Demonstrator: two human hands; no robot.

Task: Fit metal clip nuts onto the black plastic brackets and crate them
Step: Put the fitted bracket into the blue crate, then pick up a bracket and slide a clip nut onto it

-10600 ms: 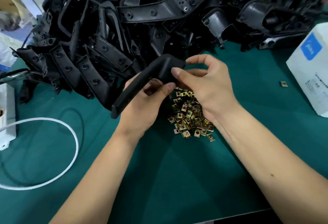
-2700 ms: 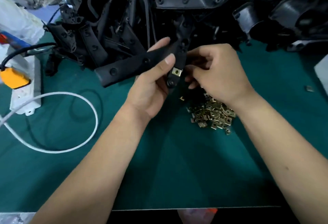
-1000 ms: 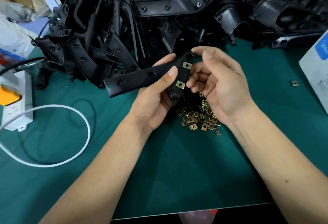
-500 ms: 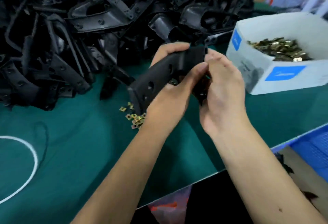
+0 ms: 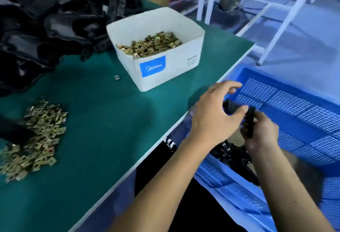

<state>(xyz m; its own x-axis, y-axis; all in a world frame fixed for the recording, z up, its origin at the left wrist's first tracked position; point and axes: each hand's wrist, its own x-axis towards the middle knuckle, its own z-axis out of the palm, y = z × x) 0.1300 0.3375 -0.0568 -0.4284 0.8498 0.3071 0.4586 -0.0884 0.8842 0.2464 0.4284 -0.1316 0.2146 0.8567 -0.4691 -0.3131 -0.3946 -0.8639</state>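
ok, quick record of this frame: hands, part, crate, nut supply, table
left hand: fingers spread, thumb on the bracket
right hand: grips the bracket
bracket: black, blurred, held over the crate
crate: blue mesh, beside the table, black parts at its near end
nut supply: white box part full; loose pile
table: green top, heap of brackets at back

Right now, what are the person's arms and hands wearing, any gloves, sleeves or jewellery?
Nothing shows: the left hand and right hand are bare, without gloves, rings, watch or wristband. Both forearms are uncovered to the frame's edge, no sleeve in view.
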